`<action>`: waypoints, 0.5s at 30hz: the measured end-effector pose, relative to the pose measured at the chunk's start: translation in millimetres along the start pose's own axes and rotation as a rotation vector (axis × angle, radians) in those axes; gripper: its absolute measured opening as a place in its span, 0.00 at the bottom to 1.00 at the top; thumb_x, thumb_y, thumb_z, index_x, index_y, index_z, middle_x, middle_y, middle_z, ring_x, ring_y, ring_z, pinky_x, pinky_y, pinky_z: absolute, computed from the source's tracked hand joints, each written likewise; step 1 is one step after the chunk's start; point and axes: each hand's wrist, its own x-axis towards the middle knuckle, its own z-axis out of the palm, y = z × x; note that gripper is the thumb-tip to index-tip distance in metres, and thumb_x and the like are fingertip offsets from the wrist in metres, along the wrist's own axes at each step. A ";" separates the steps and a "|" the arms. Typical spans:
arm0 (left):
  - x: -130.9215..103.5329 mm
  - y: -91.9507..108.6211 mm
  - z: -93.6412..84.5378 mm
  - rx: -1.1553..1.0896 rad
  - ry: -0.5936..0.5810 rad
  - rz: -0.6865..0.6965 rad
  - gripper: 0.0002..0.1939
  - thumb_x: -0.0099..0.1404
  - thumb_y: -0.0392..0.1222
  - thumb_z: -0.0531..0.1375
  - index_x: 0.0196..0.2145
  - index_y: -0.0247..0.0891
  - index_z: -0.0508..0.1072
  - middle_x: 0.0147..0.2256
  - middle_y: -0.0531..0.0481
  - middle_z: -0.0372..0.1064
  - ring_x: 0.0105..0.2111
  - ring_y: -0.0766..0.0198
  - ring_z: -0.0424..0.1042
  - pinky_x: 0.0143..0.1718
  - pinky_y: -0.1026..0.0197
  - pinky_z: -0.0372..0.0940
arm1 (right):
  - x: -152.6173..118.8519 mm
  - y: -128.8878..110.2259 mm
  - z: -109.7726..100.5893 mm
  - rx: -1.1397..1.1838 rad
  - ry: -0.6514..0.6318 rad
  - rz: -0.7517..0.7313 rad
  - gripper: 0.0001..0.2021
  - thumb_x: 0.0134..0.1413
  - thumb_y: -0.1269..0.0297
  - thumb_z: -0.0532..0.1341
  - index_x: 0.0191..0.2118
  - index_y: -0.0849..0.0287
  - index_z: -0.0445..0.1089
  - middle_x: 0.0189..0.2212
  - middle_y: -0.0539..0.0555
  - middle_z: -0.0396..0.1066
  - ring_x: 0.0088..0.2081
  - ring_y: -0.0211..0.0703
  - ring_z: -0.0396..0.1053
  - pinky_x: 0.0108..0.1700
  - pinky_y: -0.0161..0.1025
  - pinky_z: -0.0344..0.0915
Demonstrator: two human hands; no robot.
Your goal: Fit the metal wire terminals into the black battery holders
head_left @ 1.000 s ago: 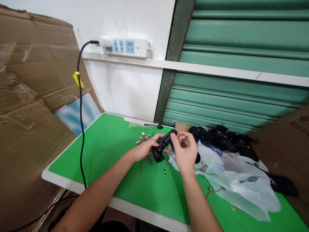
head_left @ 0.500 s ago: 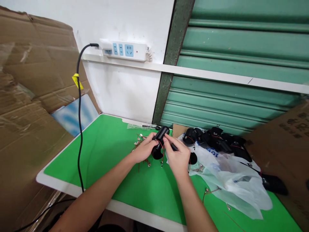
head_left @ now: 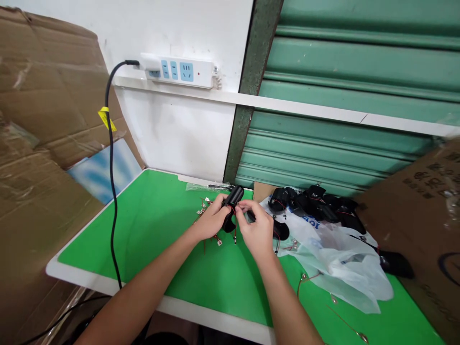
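A glossy black curved part (head_left: 234, 195) is held above the green table mat, with a thin red wire (head_left: 235, 230) hanging from it and ending in a small connector. My left hand (head_left: 212, 220) is closed round its left side, thumb on the front. At its right edge my right hand (head_left: 256, 226) pinches close to the red wire; whether its fingertips grip the wire itself is too small to tell. Small metal pieces with wires (head_left: 218, 241) lie under and beside my left hand. Just right of my right hand another black part (head_left: 281, 230) rests on the mat.
Several black parts (head_left: 316, 203) are piled on a white plastic bag (head_left: 345, 268) at the right. Loose wired pieces (head_left: 304, 277) lie nearer the front. Cardboard (head_left: 46, 143) stands at the left, a box (head_left: 420, 215) at the right. A black cable (head_left: 112, 191) hangs from the power strip (head_left: 199, 73).
The view has shifted slightly. My right hand's fingers have drawn in together at the part's right edge, by the red wire. My left hand still holds the black part.
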 end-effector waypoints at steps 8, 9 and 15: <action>-2.0 3.1 0.4 0.017 -0.014 0.025 0.09 0.68 0.41 0.49 0.43 0.39 0.63 0.43 0.49 0.65 0.45 0.58 0.65 0.50 0.57 0.62 | 0.0 -0.5 0.4 -0.047 -0.058 -0.144 0.11 0.64 0.68 0.57 0.41 0.53 0.78 0.36 0.55 0.77 0.38 0.46 0.75 0.42 0.43 0.71; -2.0 2.8 0.3 0.022 -0.015 0.027 0.09 0.68 0.41 0.49 0.44 0.39 0.63 0.43 0.49 0.66 0.45 0.58 0.65 0.51 0.56 0.62 | -0.4 0.5 0.9 -0.053 -0.063 -0.153 0.10 0.65 0.68 0.57 0.42 0.54 0.77 0.36 0.55 0.77 0.39 0.47 0.74 0.42 0.43 0.71; -2.0 -0.7 0.3 0.068 -0.024 0.035 0.09 0.67 0.38 0.49 0.44 0.40 0.63 0.43 0.49 0.67 0.46 0.58 0.66 0.53 0.55 0.62 | -3.6 9.5 3.1 -0.080 -0.090 -0.139 0.19 0.63 0.69 0.57 0.58 0.55 0.62 0.37 0.54 0.77 0.42 0.47 0.76 0.49 0.45 0.71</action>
